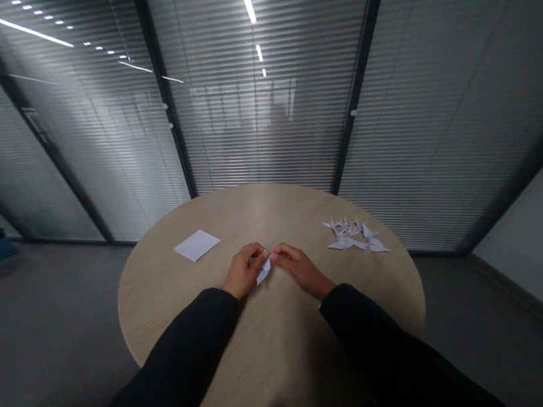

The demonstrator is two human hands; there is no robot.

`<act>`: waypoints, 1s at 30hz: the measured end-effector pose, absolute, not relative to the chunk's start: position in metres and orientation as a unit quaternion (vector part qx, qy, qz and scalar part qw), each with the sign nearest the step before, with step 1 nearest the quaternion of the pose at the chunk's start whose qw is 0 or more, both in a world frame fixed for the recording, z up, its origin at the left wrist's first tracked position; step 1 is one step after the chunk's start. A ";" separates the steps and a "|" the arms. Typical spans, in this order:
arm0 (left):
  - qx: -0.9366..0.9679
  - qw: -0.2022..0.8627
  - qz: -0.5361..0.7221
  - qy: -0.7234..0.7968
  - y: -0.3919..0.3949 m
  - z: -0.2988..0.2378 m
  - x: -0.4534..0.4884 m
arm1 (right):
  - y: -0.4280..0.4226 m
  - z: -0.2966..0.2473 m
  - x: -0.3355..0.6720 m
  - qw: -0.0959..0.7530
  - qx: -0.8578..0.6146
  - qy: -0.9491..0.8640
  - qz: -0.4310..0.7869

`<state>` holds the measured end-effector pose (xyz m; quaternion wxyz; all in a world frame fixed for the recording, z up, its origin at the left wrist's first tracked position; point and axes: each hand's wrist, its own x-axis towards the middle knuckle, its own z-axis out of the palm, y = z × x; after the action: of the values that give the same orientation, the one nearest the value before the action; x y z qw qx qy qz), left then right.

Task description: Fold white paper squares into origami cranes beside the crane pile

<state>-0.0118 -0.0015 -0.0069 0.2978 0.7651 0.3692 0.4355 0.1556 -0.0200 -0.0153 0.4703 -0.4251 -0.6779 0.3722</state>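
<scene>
Near the middle of the round, pale wood-grain bench [174,304], the head view looks down on two bare hands held close together. The left hand [243,272] and the right hand [301,268] meet just above a folded white paper [263,271], a narrow, pointed shape that slants down toward the near side of the bench. Each grip is pressed together, pinching the upper end of the paper between thumb and fingers, though the fingers hide exactly where each one touches it. Dark sleeves [187,357] run from both wrists over the near edge of the bench. Toward the far left of the bench lies a flat square of white paper [196,245], well apart from the left hand. Toward the far right of the bench, near the right hand, sits a loose cluster of folded white paper cranes [356,237], some touching one another. Beyond the bench stands a glass partition with slatted blinds [248,112], and grey floor [61,327] surrounds the bench
</scene>
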 end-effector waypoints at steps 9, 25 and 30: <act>0.747 0.361 0.438 0.347 0.000 -0.009 -0.012 | -0.021 -0.010 0.154 0.479 -0.416 -0.723 0.274; 0.514 0.619 0.488 0.340 0.007 -0.018 -0.008 | -0.026 -0.007 0.154 0.537 -0.438 -0.714 0.103; 0.511 0.591 0.517 0.350 0.013 -0.015 -0.013 | -0.022 -0.013 0.155 0.554 -0.441 -0.688 0.157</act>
<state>-0.0125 0.0130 -0.0147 0.5909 0.5109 0.3499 0.5171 0.1553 -0.0223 -0.0131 0.5535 -0.4415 -0.6885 0.1572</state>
